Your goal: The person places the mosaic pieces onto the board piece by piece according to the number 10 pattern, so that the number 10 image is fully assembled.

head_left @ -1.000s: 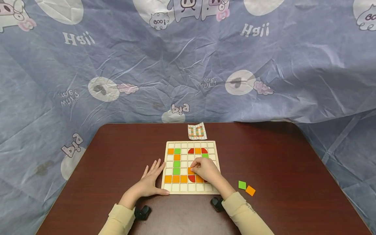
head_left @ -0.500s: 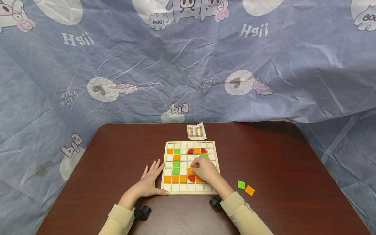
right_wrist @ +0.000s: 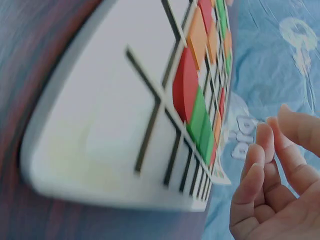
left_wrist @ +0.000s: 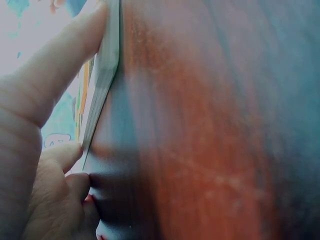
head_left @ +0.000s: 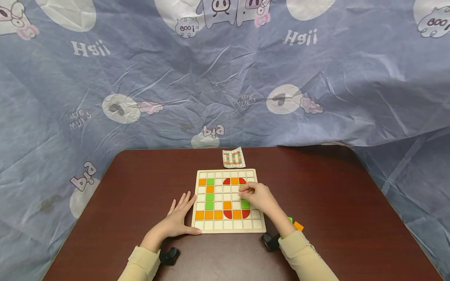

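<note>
A pale wooden grid board (head_left: pixel 232 231) lies on the table, with orange, green and red pieces set in some cells. My left hand (head_left: pixel 174 223) is spread at its left side, thumb on the near corner and fingertips along the left edge. The left wrist view shows the thumb (left_wrist: pixel 65 60) against the board's side. Over the board's right part hovers my right hand (head_left: pixel 261 198), fingertips beside the green column. Its fingers (right_wrist: pixel 252 182) are loosely bent, thumb and index tips close together, with no piece visible between them. An orange square (head_left: pixel 227 205) sits in its cell.
A small paper card (head_left: pixel 233 158) printed with a coloured grid lies beyond the board. To the right, partly behind the right forearm, are a loose green tile (head_left: pixel 290 219) and an orange tile (head_left: pixel 299 225). A patterned blue cloth (head_left: pixel 225 78) hangs behind the table.
My right hand has left the orange square in the lower rows and moved up and right, uncovering a green square and a red piece. The left hand stays at the board.
</note>
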`<state>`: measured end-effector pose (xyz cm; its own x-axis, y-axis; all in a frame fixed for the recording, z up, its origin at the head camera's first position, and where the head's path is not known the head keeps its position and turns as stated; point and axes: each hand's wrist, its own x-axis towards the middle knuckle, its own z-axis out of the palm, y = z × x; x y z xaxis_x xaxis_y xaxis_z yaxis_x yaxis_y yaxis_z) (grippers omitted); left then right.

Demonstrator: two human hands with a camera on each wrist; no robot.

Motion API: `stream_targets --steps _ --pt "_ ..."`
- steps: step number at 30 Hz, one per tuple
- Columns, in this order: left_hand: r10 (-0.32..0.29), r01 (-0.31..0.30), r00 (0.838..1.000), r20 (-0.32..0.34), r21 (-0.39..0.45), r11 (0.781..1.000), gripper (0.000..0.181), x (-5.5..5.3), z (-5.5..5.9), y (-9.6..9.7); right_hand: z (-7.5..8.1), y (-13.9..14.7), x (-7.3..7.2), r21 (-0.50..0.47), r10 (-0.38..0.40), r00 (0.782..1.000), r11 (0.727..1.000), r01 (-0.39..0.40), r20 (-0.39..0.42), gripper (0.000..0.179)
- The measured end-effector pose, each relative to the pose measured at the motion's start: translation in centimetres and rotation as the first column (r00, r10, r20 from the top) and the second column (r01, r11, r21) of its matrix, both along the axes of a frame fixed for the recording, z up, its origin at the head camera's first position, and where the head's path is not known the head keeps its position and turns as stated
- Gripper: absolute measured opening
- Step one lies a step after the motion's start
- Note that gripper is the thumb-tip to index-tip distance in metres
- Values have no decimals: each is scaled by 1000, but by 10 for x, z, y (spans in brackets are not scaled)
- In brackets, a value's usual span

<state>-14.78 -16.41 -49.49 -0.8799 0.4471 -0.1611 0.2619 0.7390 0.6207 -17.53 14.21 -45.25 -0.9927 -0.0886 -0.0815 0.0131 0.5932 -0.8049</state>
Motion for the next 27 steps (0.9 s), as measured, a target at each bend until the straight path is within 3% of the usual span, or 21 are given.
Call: stream_targets --steps 8,18,27 --pt "3 -3 1000 2 6 1000 118 0 -2 -1 4 40 6 8 2 1000 1000 -2 -1 15" --pt "1 -1 1000 10 13 1000 118 0 -2 0 -1 100 28 23 12 1000 1000 -12 17 25" --pt "4 -4 1000 20 9 1000 119 0 -1 0 -9 127 48 -21 50 995 999 -49 85 31"
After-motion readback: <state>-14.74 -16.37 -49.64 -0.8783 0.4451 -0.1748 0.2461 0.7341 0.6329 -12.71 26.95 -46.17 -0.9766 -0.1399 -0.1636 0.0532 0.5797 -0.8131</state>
